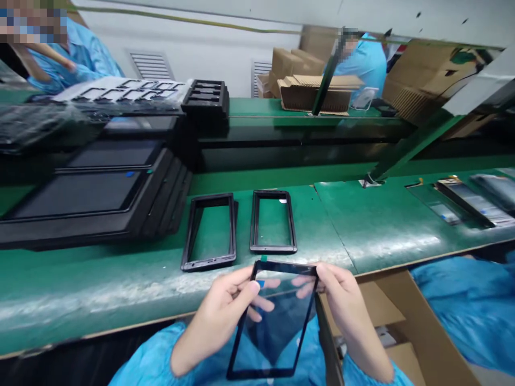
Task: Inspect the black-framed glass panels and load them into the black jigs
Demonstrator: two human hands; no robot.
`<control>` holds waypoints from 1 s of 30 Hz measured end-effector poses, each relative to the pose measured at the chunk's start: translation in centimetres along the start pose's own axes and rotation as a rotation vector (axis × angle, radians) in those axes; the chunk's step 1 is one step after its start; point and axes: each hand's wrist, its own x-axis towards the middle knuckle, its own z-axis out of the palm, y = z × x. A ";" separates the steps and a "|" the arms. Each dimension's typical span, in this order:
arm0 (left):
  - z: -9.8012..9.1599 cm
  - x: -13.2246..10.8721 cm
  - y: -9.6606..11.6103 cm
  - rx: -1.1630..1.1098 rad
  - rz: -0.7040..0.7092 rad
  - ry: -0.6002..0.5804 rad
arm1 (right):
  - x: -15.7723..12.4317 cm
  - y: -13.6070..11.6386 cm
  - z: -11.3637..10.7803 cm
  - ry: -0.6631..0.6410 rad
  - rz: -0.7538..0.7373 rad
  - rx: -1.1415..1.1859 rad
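Both hands grip a black-bordered clear glass panel (277, 321), tilted in front of my body below the bench edge. My left hand (225, 305) pinches its upper left side, thumb in front by a small blue tab and fingers showing through the glass behind. At the upper right corner, my right hand (340, 292) closes on the border in the same way. A green tab sticks up from the panel's top edge. Just beyond it on the green bench lie two black rectangular frames, the left frame (209, 264) and the right frame (273, 249).
Stacked black trays (156, 214) holding dark screens stand at the left. A green post (406, 147) rises from the bench (330, 214) at the right, near more panels (470, 198). An open cardboard box (430, 327) sits beside my right arm. Co-workers in blue are across the bench.
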 end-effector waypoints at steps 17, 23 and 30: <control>-1.4 0.2 0.4 0.385 0.217 0.008 | -0.5 -1.0 3.2 -0.101 -0.144 -0.232; -0.6 0.2 1.0 0.257 0.117 0.007 | 0.2 -0.7 1.1 0.168 -0.295 -0.269; -1.2 0.0 0.1 -0.077 0.130 0.280 | -1.0 1.6 -2.5 0.128 -0.101 0.042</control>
